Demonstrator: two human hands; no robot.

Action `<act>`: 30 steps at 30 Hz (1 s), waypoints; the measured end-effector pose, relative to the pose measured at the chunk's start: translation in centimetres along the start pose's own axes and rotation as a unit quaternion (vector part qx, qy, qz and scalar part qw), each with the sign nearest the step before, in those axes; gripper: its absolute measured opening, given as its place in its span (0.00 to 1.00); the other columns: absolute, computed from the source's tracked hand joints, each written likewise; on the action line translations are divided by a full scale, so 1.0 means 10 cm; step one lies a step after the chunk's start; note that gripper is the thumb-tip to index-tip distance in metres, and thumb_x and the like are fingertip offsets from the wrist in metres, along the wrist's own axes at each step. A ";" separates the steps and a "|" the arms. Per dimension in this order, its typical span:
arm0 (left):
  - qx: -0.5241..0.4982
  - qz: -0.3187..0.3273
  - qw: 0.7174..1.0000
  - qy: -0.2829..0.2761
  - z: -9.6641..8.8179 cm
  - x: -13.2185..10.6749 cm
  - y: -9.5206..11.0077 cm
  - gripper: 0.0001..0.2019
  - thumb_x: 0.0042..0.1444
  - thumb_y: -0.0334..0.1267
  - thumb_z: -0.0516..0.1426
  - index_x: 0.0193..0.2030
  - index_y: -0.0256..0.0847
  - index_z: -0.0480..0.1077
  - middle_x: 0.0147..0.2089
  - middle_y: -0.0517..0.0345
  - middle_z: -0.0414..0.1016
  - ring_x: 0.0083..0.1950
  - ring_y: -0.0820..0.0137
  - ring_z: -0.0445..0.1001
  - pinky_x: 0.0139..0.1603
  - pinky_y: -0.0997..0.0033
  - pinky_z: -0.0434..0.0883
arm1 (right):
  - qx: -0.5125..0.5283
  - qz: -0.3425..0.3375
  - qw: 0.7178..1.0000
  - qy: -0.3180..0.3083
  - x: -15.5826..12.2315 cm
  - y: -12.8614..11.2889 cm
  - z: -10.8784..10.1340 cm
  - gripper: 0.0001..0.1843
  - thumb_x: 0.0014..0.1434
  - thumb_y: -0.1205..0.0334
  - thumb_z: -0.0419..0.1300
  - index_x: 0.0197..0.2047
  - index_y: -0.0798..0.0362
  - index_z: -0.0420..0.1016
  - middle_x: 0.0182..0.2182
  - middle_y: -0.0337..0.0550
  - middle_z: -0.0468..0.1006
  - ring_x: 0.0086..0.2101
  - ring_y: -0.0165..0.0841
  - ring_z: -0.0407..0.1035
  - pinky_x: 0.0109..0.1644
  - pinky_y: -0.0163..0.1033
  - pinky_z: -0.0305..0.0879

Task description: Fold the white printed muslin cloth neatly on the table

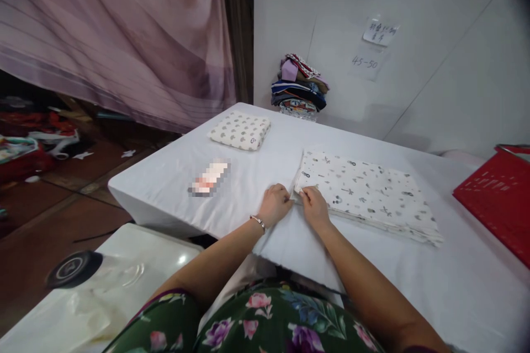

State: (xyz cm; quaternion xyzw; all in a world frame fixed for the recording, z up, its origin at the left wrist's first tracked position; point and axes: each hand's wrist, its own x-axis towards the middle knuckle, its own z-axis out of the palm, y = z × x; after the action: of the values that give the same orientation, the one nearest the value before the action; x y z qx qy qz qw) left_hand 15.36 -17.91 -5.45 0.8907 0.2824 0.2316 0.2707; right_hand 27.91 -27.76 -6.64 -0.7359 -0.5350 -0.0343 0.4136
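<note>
Tabletop (244, 176) softly lit; floor (97, 190) dim; top-right corner dark.

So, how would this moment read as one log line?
patterned cloth: folded, on table | left hand: at cloth's near-left corner | right hand: same corner

Wall (331, 0): pale grey, smooth, filling the back and right, crossed by thin seams.
Wall notes (380, 33): two handwritten papers, one above the other; the lower reads "45-50".
Curtain (165, 27): pinkish-mauve, hanging in loose folds across the upper left.
Dark strip (240, 22): brown, upright, between curtain and wall.
Floor (77, 196): reddish-brown tiles with darker joints, at the left, white scraps (85, 155) lying on it.
Desk (144, 182): draped in white cloth, its far side near the wall.
White surface (149, 248): glossy, at lower left.
Light: soft on the wall, dimmer over the floor.
</note>
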 end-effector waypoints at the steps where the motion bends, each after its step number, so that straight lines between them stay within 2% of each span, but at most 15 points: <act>1: -0.005 -0.002 1.000 0.004 0.00 0.00 0.00 0.04 0.50 0.37 0.60 0.28 0.41 0.71 0.39 0.58 0.71 0.45 0.66 0.67 0.47 0.63 0.62 | -0.019 -0.010 1.000 -0.016 0.00 0.00 0.01 0.11 0.63 0.61 0.47 0.33 0.52 0.68 0.33 0.45 0.71 0.37 0.35 0.63 0.42 0.40 0.59; 4: -0.031 0.003 1.000 0.006 0.00 -0.01 -0.01 0.04 0.51 0.37 0.60 0.28 0.41 0.71 0.41 0.58 0.71 0.45 0.67 0.67 0.48 0.64 0.62 | -0.057 -0.026 0.997 -0.051 0.00 -0.01 0.01 0.12 0.64 0.61 0.47 0.33 0.53 0.69 0.33 0.46 0.71 0.36 0.37 0.63 0.42 0.41 0.59; 10: -0.021 0.020 1.000 -0.007 0.00 -0.01 -0.03 0.04 0.50 0.35 0.59 0.27 0.41 0.70 0.42 0.58 0.72 0.47 0.66 0.67 0.49 0.62 0.62 | -0.064 -0.020 0.997 -0.026 0.03 -0.05 0.04 0.12 0.64 0.63 0.46 0.34 0.52 0.69 0.34 0.45 0.71 0.37 0.36 0.62 0.41 0.40 0.58; 14: -0.008 0.032 0.999 0.002 0.01 0.00 -0.05 0.03 0.51 0.33 0.58 0.28 0.41 0.70 0.41 0.57 0.72 0.46 0.66 0.68 0.48 0.62 0.63 | -0.117 -0.051 0.989 -0.077 -0.01 -0.05 0.08 0.12 0.64 0.62 0.48 0.35 0.53 0.71 0.34 0.45 0.72 0.37 0.36 0.61 0.40 0.41 0.56; 18: 0.015 0.052 0.998 0.015 0.02 0.03 -0.09 0.02 0.51 0.32 0.57 0.28 0.41 0.70 0.42 0.55 0.72 0.47 0.64 0.68 0.49 0.60 0.65 | -0.131 -0.043 0.985 -0.100 -0.01 -0.05 0.08 0.11 0.64 0.62 0.50 0.36 0.53 0.72 0.36 0.44 0.72 0.39 0.35 0.61 0.42 0.41 0.56; 20: 0.019 0.075 0.997 0.027 0.02 0.04 -0.09 0.04 0.50 0.31 0.57 0.34 0.41 0.70 0.45 0.53 0.72 0.49 0.63 0.68 0.50 0.60 0.65 | -0.136 -0.032 0.985 -0.104 0.01 -0.06 0.07 0.10 0.64 0.63 0.51 0.38 0.54 0.73 0.38 0.44 0.73 0.39 0.35 0.61 0.42 0.41 0.56; 23: 0.035 0.137 0.990 0.023 0.00 0.04 -0.06 0.16 0.51 0.30 0.56 0.48 0.40 0.68 0.50 0.50 0.71 0.52 0.62 0.67 0.52 0.59 0.65 | -0.132 -0.024 0.985 -0.109 0.03 -0.09 0.06 0.09 0.63 0.64 0.53 0.40 0.54 0.74 0.39 0.44 0.73 0.41 0.35 0.61 0.44 0.41 0.57; 27: 0.081 0.179 0.980 -0.026 -0.03 0.05 0.00 0.17 0.54 0.31 0.52 0.50 0.42 0.68 0.50 0.51 0.72 0.50 0.61 0.69 0.50 0.60 0.66 | -0.117 -0.046 0.984 -0.126 -0.02 -0.13 -0.04 0.11 0.61 0.66 0.53 0.46 0.54 0.72 0.43 0.44 0.73 0.44 0.35 0.63 0.49 0.41 0.57; 30: 0.103 0.179 0.977 -0.043 -0.04 0.08 0.00 0.14 0.57 0.34 0.50 0.48 0.42 0.70 0.49 0.51 0.73 0.49 0.61 0.70 0.49 0.59 0.67 | -0.128 -0.058 0.982 -0.129 -0.14 -0.08 -0.25 0.16 0.59 0.65 0.55 0.52 0.53 0.67 0.48 0.46 0.72 0.49 0.36 0.61 0.55 0.44 0.53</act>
State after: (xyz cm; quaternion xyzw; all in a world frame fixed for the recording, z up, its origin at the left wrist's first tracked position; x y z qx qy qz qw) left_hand 15.68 -17.24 -4.94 0.9590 0.1285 0.2079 0.1435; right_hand 27.63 -30.40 -5.21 -0.7487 -0.6170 -0.0313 0.2402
